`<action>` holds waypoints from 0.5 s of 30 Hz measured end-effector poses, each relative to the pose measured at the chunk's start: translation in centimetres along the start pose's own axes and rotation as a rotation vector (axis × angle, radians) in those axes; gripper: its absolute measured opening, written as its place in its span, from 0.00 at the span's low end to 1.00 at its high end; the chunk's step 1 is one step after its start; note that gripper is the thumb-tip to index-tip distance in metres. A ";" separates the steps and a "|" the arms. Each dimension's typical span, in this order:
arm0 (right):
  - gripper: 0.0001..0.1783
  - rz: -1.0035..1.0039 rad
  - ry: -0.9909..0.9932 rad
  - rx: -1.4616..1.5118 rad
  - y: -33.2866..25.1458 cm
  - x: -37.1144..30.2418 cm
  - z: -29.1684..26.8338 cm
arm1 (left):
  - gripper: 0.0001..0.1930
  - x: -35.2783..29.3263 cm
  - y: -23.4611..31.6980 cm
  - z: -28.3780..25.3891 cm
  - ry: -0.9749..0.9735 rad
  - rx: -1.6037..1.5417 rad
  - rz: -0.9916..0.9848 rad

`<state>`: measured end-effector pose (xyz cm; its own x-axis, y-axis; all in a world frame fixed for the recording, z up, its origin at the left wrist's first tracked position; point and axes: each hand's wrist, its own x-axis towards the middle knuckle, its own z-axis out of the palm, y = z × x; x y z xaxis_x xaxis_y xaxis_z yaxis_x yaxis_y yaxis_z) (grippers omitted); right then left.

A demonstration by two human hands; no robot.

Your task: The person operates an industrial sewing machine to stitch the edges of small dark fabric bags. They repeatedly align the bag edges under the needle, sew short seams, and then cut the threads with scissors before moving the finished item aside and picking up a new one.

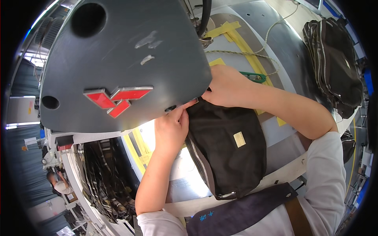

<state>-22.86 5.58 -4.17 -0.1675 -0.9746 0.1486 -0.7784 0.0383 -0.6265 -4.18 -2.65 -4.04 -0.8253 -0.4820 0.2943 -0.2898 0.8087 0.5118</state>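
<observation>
A black fabric bag (232, 122) with a silver zipper down its left side and a small pale yellow tape patch lies on the work surface. Its far edge runs up to a dark grey sewing machine head (130, 70). My left hand (172, 128) is at the bag's far left corner, index finger stretched along the edge and thumb bent beside it; its other fingers are partly hidden. Closed on the far right edge of the bag is my right hand (227, 87), knuckles up, against the machine head. The needle area is hidden behind the machine head.
Green thread snips (254, 77) on a cord lie beyond my right wrist. Yellow tape strips (246, 47) mark the surface. More black zippered bags (332, 67) are stacked at the right. Dark and plaid fabric pieces (106, 177) hang at the left. Another person (61, 184) sits far left.
</observation>
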 end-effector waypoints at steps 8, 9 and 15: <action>0.08 -0.034 0.053 -0.022 0.1 -0.4 0.3 | 0.18 0.4 0.9 -0.6 -0.052 0.149 0.206; 0.08 -0.042 0.063 -0.019 0.1 -0.3 0.5 | 0.18 0.3 1.0 -0.7 -0.051 0.167 0.207; 0.08 -0.087 0.112 -0.042 0.4 -0.4 0.7 | 0.18 0.2 0.8 -0.6 -0.032 0.131 0.198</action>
<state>-22.65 5.86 -4.98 -0.1628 -0.9441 0.2868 -0.8170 -0.0339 -0.5757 -4.27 -2.30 -3.09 -0.8867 -0.3005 0.3513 -0.1795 0.9241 0.3374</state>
